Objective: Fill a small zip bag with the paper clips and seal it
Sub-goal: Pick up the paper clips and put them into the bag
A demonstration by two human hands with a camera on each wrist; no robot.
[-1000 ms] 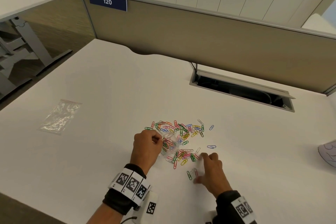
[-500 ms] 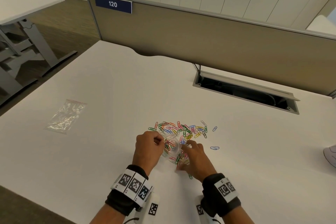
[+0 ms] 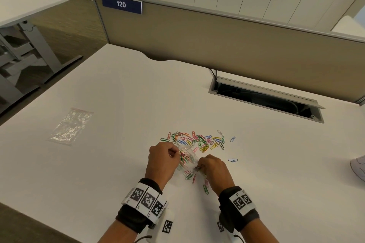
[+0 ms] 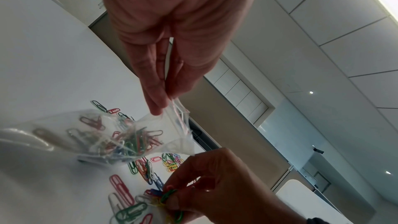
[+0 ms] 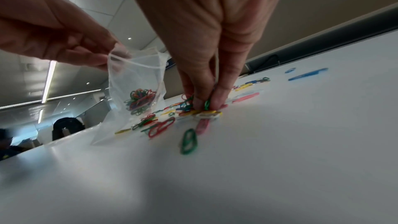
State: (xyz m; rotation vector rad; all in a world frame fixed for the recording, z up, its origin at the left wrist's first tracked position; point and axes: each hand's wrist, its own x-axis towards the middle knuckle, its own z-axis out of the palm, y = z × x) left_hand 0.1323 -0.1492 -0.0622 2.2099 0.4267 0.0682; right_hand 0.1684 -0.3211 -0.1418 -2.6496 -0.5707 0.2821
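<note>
On the white tabletop [image 3: 110,163], the right hand [image 3: 214,168] pinches a bunch of clips [image 5: 193,103]. Beside it, the left hand [image 3: 161,161] pinches the open rim of a clear bag [image 4: 120,135] partly filled with clips. Beyond them, loose clips [image 3: 199,141] lie scattered. Far left lies a second bag [image 3: 72,125].

The small clear zip bag [image 5: 137,91] hangs upright with its mouth open at the top, its lower end resting on the white desk, a bunch of coloured paper clips [image 5: 141,100] inside. More loose paper clips [image 3: 199,141] in green, red, pink, yellow and blue lie scattered on the desk just beside and beyond it.
</note>
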